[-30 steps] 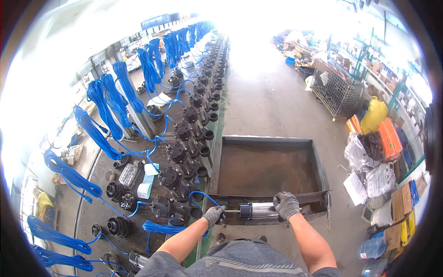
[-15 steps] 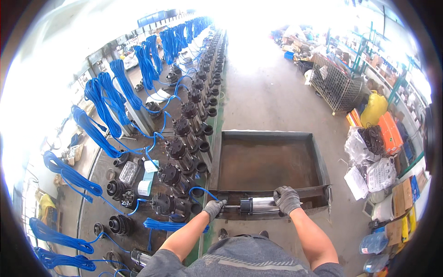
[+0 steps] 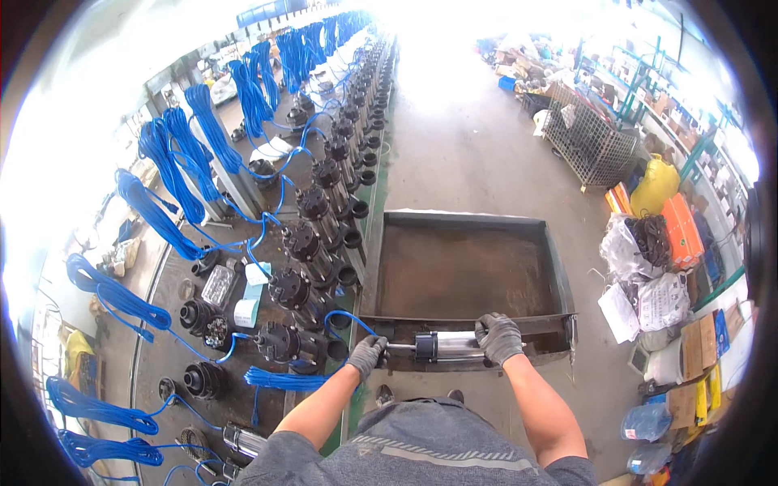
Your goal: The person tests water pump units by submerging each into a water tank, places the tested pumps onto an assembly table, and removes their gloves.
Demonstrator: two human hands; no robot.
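Note:
In front of me a steel pump motor [image 3: 458,346] with a black collar lies level over the near trough of a metal tank [image 3: 559,267]. My left hand [image 3: 369,355], in a grey glove, is closed around the thin rod at the motor's left end. A blue cable [image 3: 344,314] runs from that hand toward the bench. My right hand [image 3: 498,338], gloved too, wraps over the cylinder's right end and hides part of it. Brownish liquid or a rusty bottom [image 3: 462,267] shows inside the tank.
Along the bench [image 3: 174,356] at left stands a long row of black-topped pumps [image 3: 292,296]. Coiled blue cables [image 3: 170,170] hang beyond them. A wire cage [image 3: 592,138], bags [image 3: 664,300] and cartons [image 3: 705,348] line the right side. Water jugs [image 3: 646,421] stand at lower right.
The whole view has shifted slightly, with the bench and tank sitting a little higher and further left. Both hands keep their hold on the motor, which remains level over the trough.

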